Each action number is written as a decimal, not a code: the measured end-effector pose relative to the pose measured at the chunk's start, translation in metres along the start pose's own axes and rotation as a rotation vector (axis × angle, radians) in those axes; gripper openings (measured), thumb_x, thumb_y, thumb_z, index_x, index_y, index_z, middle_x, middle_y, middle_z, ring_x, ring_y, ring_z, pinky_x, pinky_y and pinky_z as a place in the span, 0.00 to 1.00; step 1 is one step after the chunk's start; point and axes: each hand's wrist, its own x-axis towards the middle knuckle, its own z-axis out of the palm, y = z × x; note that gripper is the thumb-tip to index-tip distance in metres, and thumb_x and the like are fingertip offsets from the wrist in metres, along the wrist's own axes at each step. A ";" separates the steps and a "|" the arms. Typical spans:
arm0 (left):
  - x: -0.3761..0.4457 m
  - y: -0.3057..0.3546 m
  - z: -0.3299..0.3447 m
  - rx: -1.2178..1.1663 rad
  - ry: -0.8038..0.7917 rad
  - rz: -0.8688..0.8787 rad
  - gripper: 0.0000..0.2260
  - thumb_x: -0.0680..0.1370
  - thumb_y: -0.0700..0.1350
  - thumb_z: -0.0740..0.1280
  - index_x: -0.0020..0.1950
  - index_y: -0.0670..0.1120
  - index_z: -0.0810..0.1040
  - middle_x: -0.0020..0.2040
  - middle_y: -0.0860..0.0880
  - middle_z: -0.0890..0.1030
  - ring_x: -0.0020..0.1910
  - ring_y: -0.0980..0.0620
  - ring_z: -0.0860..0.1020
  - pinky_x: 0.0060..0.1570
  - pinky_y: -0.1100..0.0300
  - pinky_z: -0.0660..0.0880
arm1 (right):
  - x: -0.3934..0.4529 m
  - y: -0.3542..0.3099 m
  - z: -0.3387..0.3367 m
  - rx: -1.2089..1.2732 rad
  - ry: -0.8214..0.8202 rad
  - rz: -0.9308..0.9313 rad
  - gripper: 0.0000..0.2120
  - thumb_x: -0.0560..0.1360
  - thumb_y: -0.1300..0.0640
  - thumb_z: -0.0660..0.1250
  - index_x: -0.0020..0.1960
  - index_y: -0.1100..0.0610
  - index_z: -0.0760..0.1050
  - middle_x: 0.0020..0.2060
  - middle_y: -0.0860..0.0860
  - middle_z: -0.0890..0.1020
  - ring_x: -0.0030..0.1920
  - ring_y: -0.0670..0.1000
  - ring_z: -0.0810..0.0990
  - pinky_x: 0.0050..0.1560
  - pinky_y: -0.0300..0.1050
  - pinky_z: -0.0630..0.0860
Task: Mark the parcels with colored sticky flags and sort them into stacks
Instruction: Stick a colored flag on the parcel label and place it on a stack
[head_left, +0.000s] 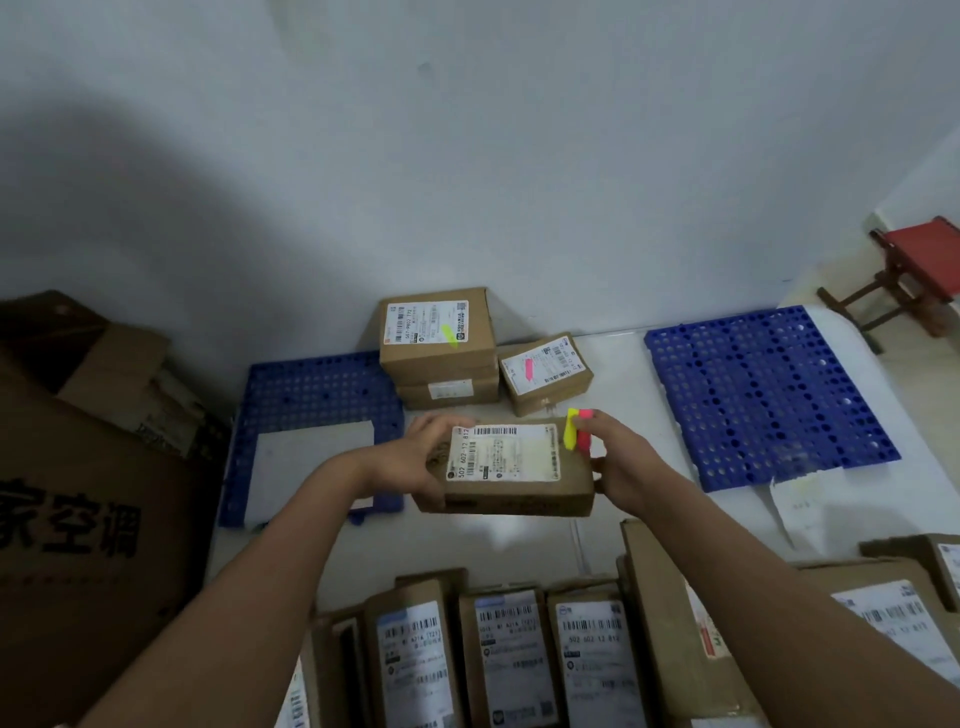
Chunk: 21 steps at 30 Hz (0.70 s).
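Note:
I hold a small brown parcel (519, 486) with a white shipping label in the air at mid-frame. My left hand (423, 457) grips its left end. My right hand (615, 460) supports its right end and also pinches a pad of yellow and pink sticky flags (577, 428) at the parcel's top right corner. Behind, against the wall, a stack of two boxes (439, 348) carries a yellow flag on its top label. Beside it a smaller parcel (545, 371) bears a pink flag.
Several unflagged labelled parcels (509, 660) stand in a row at the bottom. Blue perforated mats lie at left (311, 384) and right (769, 395). Large cardboard boxes (88, 499) fill the left side. A red stool (914, 275) stands far right.

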 end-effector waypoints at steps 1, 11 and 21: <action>-0.005 0.005 -0.003 -0.009 -0.007 0.019 0.41 0.69 0.36 0.74 0.72 0.66 0.59 0.68 0.60 0.55 0.66 0.51 0.64 0.59 0.54 0.77 | -0.002 0.002 -0.001 -0.011 -0.022 -0.012 0.08 0.80 0.53 0.62 0.57 0.55 0.75 0.54 0.57 0.81 0.57 0.59 0.78 0.59 0.57 0.76; -0.016 0.022 0.027 -0.942 0.711 -0.106 0.30 0.80 0.49 0.67 0.78 0.54 0.57 0.72 0.52 0.66 0.67 0.47 0.71 0.66 0.50 0.69 | -0.021 0.033 0.028 0.219 0.194 -0.233 0.05 0.83 0.57 0.58 0.51 0.56 0.72 0.50 0.56 0.81 0.45 0.53 0.80 0.40 0.48 0.78; -0.019 0.012 0.085 -1.182 0.318 -0.070 0.28 0.72 0.40 0.74 0.70 0.42 0.69 0.58 0.42 0.83 0.59 0.42 0.81 0.59 0.51 0.78 | -0.041 0.049 0.047 0.104 0.203 -0.282 0.07 0.80 0.60 0.62 0.45 0.56 0.76 0.46 0.54 0.80 0.45 0.48 0.76 0.44 0.42 0.71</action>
